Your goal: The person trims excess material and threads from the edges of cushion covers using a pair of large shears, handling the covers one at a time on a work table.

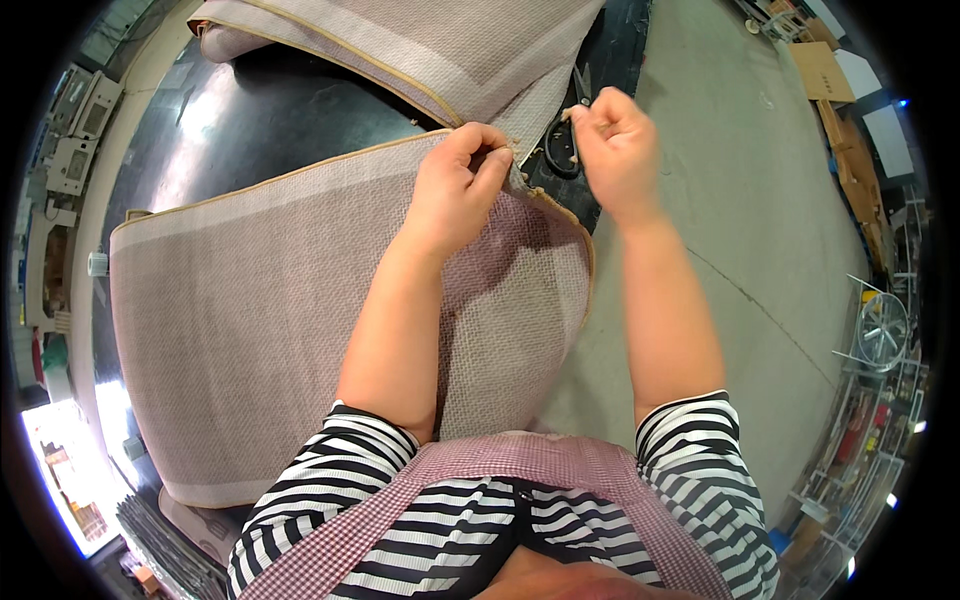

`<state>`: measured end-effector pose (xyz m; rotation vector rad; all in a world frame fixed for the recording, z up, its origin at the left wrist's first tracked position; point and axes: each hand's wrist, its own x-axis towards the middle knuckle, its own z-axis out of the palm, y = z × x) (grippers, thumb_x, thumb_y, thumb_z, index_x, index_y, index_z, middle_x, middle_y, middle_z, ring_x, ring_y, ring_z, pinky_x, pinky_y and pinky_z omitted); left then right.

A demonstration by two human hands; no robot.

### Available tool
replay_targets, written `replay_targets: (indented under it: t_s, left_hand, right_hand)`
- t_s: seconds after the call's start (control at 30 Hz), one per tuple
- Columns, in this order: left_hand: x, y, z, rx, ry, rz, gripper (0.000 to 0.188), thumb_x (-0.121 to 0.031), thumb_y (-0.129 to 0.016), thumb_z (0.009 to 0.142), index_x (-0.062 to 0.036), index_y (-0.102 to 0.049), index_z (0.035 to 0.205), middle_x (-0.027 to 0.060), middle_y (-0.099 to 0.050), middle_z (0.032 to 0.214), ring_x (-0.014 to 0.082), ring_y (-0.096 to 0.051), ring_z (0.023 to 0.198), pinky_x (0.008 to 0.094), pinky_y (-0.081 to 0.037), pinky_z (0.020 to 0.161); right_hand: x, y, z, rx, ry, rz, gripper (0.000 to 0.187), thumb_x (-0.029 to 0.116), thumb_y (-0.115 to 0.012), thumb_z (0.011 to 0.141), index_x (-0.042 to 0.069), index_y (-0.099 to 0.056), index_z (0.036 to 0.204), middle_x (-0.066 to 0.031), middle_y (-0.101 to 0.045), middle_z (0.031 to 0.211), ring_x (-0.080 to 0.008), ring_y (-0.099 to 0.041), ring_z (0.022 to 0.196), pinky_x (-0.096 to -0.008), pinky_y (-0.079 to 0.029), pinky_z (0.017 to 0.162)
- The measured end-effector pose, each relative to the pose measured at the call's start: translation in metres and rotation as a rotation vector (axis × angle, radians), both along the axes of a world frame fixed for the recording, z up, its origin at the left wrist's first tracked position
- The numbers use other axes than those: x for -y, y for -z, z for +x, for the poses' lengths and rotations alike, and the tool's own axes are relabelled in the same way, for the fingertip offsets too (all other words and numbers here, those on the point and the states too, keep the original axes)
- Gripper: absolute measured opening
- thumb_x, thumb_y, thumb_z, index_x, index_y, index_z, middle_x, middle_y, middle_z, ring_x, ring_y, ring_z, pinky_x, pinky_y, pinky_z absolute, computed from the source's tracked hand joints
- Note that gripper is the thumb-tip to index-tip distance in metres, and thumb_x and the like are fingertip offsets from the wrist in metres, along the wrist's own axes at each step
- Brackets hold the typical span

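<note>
A woven grey-beige rug (260, 290) with a tan bound edge lies across the dark table (175, 140) and hangs down toward me, its right part folded so that a coarser backing shows. My left hand (460, 185) is closed in a pinch on the rug's far edge, near the frayed corner. To its right my right hand (622, 160) is raised in a closed grip. A small tan scrap shows by its fingertips, but whether it is held I cannot make out. Black-handled scissors (550, 160) lie on the table between the hands, blades pointing away, partly behind the right hand.
A second folded rug (440, 50) covers the table's far end. Small tan yarn bits lie about the scissors. The grey floor (730, 250) runs along the right. Cardboard (815, 72) and metal racks with a wheel (884, 318) stand at far right; machines (72, 165) at left.
</note>
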<state>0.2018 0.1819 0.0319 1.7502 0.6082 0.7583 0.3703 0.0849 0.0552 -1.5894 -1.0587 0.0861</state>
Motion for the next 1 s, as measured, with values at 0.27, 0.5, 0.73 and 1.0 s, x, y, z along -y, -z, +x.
replay_targets:
  t_s: [0.27,0.5,0.73,1.0]
  left_hand:
    - [-0.005,0.010,-0.001,0.073,0.077,-0.002,0.008,-0.007,-0.064,0.098,-0.0021,-0.065,0.104,-0.0016,-0.062,0.090,0.0099,-0.054,0.086,0.0252,-0.046,0.079]
    - [0.000,0.009,0.006,0.154,0.089,-0.052,0.019,0.001,-0.064,0.096,-0.0016,-0.061,0.115,0.0011,-0.064,0.097,0.0100,-0.057,0.090,0.0258,-0.049,0.084]
    - [-0.007,0.018,0.004,0.231,0.119,-0.162,0.035,0.003,-0.069,0.091,-0.0028,-0.057,0.124,0.0056,-0.066,0.103,0.0139,-0.064,0.096,0.0284,-0.052,0.088]
    - [-0.004,0.013,0.005,0.248,0.126,-0.170,0.032,0.005,-0.066,0.093,-0.0013,-0.056,0.124,0.0052,-0.066,0.103,0.0122,-0.061,0.095,0.0274,-0.051,0.086]
  right_hand:
    - [0.072,0.040,0.078,-0.776,-0.018,0.262,0.019,0.010,-0.072,0.091,0.010,-0.053,0.087,0.0062,-0.046,0.072,-0.0054,-0.041,0.062,-0.0242,-0.035,0.055]
    - [0.130,0.046,0.080,0.262,0.530,-0.457,0.036,0.019,-0.079,0.085,0.013,-0.070,0.120,-0.0129,-0.059,0.132,-0.0268,-0.057,0.118,-0.0378,-0.046,0.098]
    - [0.018,-0.003,-0.023,0.272,-0.143,-0.086,0.022,0.016,-0.078,0.084,0.006,-0.073,0.103,-0.0105,-0.073,0.103,-0.0289,-0.067,0.096,-0.0393,-0.050,0.090]
    - [0.055,0.023,0.062,-0.285,0.345,0.151,0.029,0.027,-0.054,0.105,0.003,-0.065,0.094,-0.0018,-0.060,0.073,-0.0109,-0.059,0.068,-0.0309,-0.051,0.068]
